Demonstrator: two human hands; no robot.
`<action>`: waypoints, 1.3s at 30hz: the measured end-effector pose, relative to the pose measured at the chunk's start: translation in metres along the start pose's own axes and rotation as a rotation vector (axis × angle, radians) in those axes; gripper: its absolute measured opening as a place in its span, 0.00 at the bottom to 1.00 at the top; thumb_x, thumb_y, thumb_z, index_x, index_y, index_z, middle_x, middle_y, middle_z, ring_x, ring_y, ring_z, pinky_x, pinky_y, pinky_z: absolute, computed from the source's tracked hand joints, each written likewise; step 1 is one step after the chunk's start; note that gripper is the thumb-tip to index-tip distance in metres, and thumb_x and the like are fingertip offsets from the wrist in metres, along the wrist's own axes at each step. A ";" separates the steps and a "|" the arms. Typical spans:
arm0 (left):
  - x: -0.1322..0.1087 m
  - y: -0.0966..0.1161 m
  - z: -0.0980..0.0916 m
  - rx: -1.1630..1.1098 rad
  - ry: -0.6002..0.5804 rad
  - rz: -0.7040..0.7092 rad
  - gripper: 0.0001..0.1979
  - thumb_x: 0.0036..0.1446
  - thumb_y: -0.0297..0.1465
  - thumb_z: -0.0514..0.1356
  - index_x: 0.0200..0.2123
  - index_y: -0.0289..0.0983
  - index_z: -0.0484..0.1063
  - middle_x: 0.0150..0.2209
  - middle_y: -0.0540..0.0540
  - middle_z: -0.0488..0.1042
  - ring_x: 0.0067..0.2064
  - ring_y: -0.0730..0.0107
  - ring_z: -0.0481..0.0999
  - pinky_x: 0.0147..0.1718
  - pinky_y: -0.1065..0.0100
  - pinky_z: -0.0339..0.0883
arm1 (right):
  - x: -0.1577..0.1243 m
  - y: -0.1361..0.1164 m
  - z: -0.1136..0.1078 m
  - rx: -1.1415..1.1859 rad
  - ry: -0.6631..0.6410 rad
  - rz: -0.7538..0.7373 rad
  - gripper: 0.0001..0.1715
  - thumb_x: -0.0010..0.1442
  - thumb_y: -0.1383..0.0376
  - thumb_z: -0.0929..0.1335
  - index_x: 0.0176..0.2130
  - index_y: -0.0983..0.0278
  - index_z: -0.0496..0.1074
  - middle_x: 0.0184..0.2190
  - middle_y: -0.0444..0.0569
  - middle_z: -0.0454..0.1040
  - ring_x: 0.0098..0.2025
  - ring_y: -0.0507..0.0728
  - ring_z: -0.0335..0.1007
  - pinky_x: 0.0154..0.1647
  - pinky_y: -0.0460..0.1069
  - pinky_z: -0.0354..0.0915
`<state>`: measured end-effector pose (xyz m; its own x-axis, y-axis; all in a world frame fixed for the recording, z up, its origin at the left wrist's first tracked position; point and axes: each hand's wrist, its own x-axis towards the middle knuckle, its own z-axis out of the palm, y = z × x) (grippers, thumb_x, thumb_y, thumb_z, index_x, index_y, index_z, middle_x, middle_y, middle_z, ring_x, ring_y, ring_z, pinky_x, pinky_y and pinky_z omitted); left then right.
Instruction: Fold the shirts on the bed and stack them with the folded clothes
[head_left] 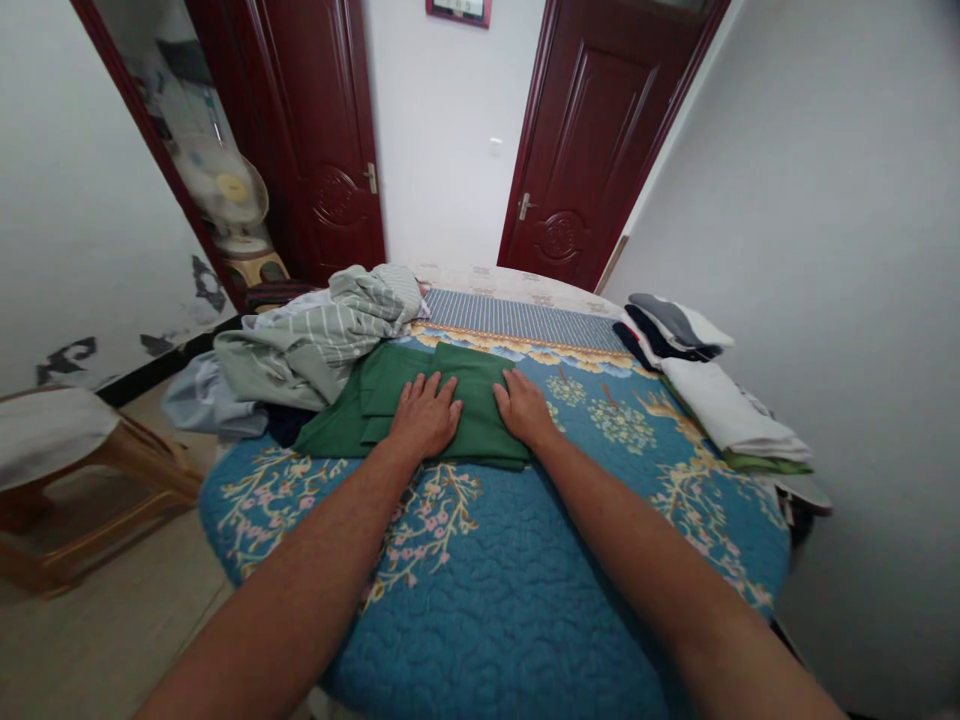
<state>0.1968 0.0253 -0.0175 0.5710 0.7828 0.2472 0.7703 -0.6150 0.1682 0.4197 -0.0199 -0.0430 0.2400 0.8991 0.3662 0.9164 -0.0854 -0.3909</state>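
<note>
A dark green garment (480, 400) lies partly folded on the table, its layers stacked toward the right and a looser part spreading left. My left hand (426, 415) rests flat on its middle, fingers stretched forward. On the right edge of the folded part lies my right hand (525, 405), its fingers extended over the cloth. Neither hand grips the fabric. What exact kind of garment it is cannot be made out.
Left of the green cloth is a loose heap of clothes (315, 335), with a striped piece on top. Folded clothes stand in a dark stack (671, 325) and a white stack (739, 405) at the right edge. A flowered blue cover (480, 570) drapes the table. A stool (97, 470) stands left.
</note>
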 end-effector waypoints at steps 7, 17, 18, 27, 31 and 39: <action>-0.021 0.015 -0.018 -0.217 0.065 0.576 0.34 0.62 0.49 0.68 0.66 0.43 0.71 0.70 0.39 0.69 0.75 0.44 0.59 0.74 0.42 0.49 | -0.078 0.019 -0.045 0.305 -0.013 -0.189 0.27 0.64 0.65 0.65 0.61 0.60 0.71 0.62 0.56 0.74 0.64 0.61 0.71 0.70 0.60 0.65; -0.026 0.051 -0.011 -0.091 0.076 0.628 0.14 0.66 0.43 0.66 0.43 0.39 0.75 0.45 0.41 0.76 0.52 0.53 0.71 0.53 0.55 0.65 | -0.096 0.004 -0.081 0.037 -0.179 -0.338 0.08 0.62 0.67 0.69 0.44 0.61 0.71 0.49 0.53 0.73 0.51 0.60 0.70 0.57 0.53 0.67; -0.027 0.052 -0.010 -0.076 0.080 0.628 0.13 0.66 0.43 0.65 0.43 0.39 0.75 0.45 0.41 0.76 0.51 0.53 0.71 0.53 0.55 0.65 | -0.096 0.002 -0.082 -0.019 -0.185 -0.318 0.05 0.63 0.67 0.68 0.42 0.61 0.71 0.47 0.53 0.73 0.49 0.59 0.70 0.55 0.52 0.66; -0.025 0.060 0.001 0.043 0.144 0.526 0.05 0.67 0.34 0.61 0.41 0.39 0.72 0.40 0.42 0.77 0.46 0.52 0.74 0.45 0.53 0.62 | -0.096 -0.016 -0.085 -0.174 -0.154 -0.337 0.03 0.64 0.65 0.67 0.38 0.62 0.72 0.40 0.53 0.74 0.40 0.58 0.68 0.43 0.50 0.61; -0.025 0.058 -0.003 0.037 0.075 0.564 0.04 0.64 0.33 0.62 0.41 0.40 0.72 0.39 0.43 0.78 0.45 0.53 0.74 0.42 0.54 0.62 | -0.095 -0.006 -0.078 0.055 -0.161 -0.306 0.03 0.60 0.66 0.67 0.33 0.61 0.69 0.32 0.47 0.73 0.35 0.56 0.67 0.39 0.49 0.61; -0.019 0.047 -0.010 -0.111 0.034 0.589 0.03 0.60 0.29 0.61 0.35 0.41 0.68 0.35 0.47 0.76 0.39 0.59 0.74 0.40 0.58 0.61 | -0.052 0.002 -0.060 0.758 -0.133 0.538 0.11 0.65 0.61 0.66 0.45 0.62 0.73 0.31 0.47 0.78 0.29 0.56 0.76 0.31 0.49 0.70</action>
<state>0.2197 -0.0195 -0.0050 0.8822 0.3049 0.3589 0.2918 -0.9521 0.0916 0.4283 -0.0923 -0.0124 0.4892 0.8658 -0.1046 0.2292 -0.2434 -0.9425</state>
